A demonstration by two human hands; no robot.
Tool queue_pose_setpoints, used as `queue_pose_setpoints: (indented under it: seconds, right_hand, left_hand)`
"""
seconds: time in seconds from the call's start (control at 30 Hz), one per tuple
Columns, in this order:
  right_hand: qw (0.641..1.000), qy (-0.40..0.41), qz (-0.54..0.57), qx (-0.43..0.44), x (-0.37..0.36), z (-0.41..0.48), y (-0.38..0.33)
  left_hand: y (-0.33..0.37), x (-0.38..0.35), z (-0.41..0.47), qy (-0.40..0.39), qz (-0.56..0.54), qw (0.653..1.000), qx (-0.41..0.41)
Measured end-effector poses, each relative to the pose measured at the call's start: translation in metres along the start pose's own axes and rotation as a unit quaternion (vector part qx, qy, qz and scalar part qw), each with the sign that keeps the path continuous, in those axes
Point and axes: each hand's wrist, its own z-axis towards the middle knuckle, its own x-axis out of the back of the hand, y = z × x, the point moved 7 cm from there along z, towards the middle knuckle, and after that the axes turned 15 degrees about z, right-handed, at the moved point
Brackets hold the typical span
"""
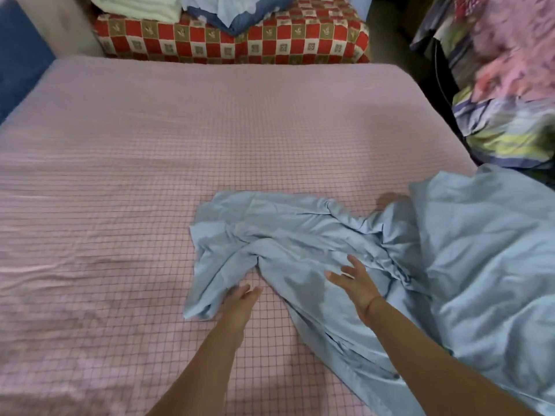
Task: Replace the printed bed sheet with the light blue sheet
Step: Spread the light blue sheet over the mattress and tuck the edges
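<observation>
A crumpled light blue sheet (345, 235) lies on the right half of the bed, bunched and trailing off the near right side. Under it the bed wears a pink cover with a thin dark grid (150, 175). My left hand (240, 301) reaches to the sheet's near left edge, fingers straight and touching the fabric. My right hand (357, 280) hovers over the middle of the blue sheet with its fingers spread. Neither hand grips anything.
Beyond the bed's far edge stands a red, white and olive checked cushion (231, 40) with white and blue folded cloths (228, 7) on top. A blue pillow (21, 55) sits at the far left. Piled colourful fabrics (504, 85) stand to the right of the bed.
</observation>
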Motion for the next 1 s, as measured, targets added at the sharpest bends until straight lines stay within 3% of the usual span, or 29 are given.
queue_pose_setpoints:
  seconds: [0.27,0.43,0.57,0.63,0.77,0.83,0.9,0.93,1.0]
  right_hand:
    - [0.998,-0.006,-0.06,-0.001,-0.001,0.097,-0.037]
    - [0.987,-0.022,-0.162,-0.01,0.007,0.161,-0.055]
    - [0.955,-0.033,-0.29,0.06,0.007,0.209,-0.081]
    - [0.915,-0.041,-0.395,0.074,0.012,0.233,-0.082]
    - [0.731,-0.04,-0.681,0.006,0.046,0.271,-0.066]
    - [0.699,-0.052,-0.713,-0.018,0.061,0.276,-0.062]
    - [0.698,-0.052,-0.713,-0.032,0.074,0.278,-0.059]
    - [0.716,-0.057,-0.695,-0.041,0.076,0.276,-0.059]
    - [0.819,-0.071,-0.562,-0.088,0.076,0.271,-0.059]
  left_hand:
    - [0.02,-0.041,0.065,-0.01,-0.073,0.995,0.068]
    - [0.013,-0.06,0.092,-0.014,-0.2,0.975,0.101]
    - [0.0,-0.078,0.131,-0.011,-0.208,0.972,0.11]
    - [-0.004,-0.082,0.148,0.025,-0.199,0.972,0.125]
    - [0.036,-0.08,0.147,0.067,-0.159,0.976,0.134]
    - [0.054,-0.074,0.152,0.106,-0.115,0.981,0.116]
    - [0.071,-0.065,0.159,0.138,-0.103,0.98,0.095]
    - [0.08,-0.058,0.162,0.153,-0.101,0.979,0.085]
    - [0.1,-0.043,0.166,0.17,-0.097,0.978,0.067]
